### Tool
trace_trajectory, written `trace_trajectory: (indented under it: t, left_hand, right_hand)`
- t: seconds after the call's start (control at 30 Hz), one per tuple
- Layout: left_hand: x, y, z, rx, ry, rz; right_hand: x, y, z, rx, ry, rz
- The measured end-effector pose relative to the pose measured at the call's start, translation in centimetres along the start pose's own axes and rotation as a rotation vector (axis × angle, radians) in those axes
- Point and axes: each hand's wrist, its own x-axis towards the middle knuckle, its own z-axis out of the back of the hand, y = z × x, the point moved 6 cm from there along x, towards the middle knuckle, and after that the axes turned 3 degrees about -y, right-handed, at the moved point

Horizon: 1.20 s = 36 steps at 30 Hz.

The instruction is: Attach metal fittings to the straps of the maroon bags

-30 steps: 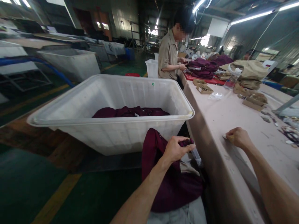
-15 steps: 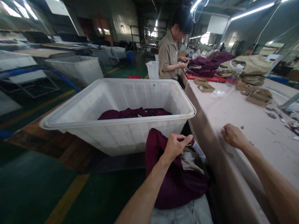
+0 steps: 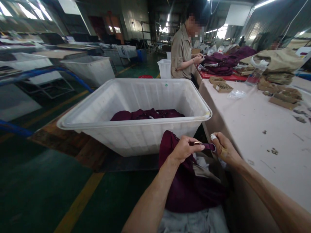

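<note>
A maroon bag [image 3: 179,191] lies on my lap, with a pale lining or pocket panel [image 3: 205,173] showing. My left hand [image 3: 186,149] pinches a short maroon strap [image 3: 207,146] of the bag, stretched out to the right. A metal ring [image 3: 213,147] sits at the strap's free end. My right hand [image 3: 224,149] is closed right beside that ring, with white wrapping on one fingertip and a tan patch near the thumb. What its fingers hold, if anything, is hidden.
A large white tub [image 3: 136,137] with maroon pieces [image 3: 148,114] stands ahead on a wooden pallet [image 3: 65,142]. On the covered table [image 3: 245,129] lie small metal bits [image 3: 274,151] and boxes of small fittings [image 3: 222,86]. A co-worker [image 3: 181,51] stands at its far left side.
My right hand has moved left from the tabletop to the strap's ring end. The strap now points right from my left hand. The view has turned slightly, shifting the scene rightward.
</note>
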Motion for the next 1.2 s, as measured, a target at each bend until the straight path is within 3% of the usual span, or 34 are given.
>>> trace_trajectory:
  t: [0.1,0.2,0.4,0.5,0.73,0.93,1.2]
  left_hand:
    - [-0.2,0.0,-0.2,0.070,0.056,0.010]
    - [-0.1,0.4,-0.1,0.022,0.001,0.035]
    - [0.2,1.7,0.4,-0.086,-0.108,0.105]
    - [0.2,1.9,0.5,-0.088,-0.145,0.101]
    - [0.0,1.7,0.2,-0.053,-0.180,0.076]
    - [-0.2,1.2,0.0,0.052,-0.196,0.030]
    - [-0.2,0.9,-0.4,0.036,-0.220,0.024]
  right_hand:
    - [0.2,0.2,1.0,-0.099,-0.045,0.048]
    - [0.0,0.4,0.8,-0.116,0.002,0.103]
    - [-1.1,2.9,-0.1,-0.148,0.090,0.488]
    - [-1.7,3.1,-0.8,-0.208,0.188,0.594]
    - [-2.0,2.8,-0.9,-0.249,0.257,0.668]
    - [-1.9,3.8,-0.7,-0.175,0.274,0.653]
    - [-1.7,4.0,-0.4,-0.131,0.299,0.602]
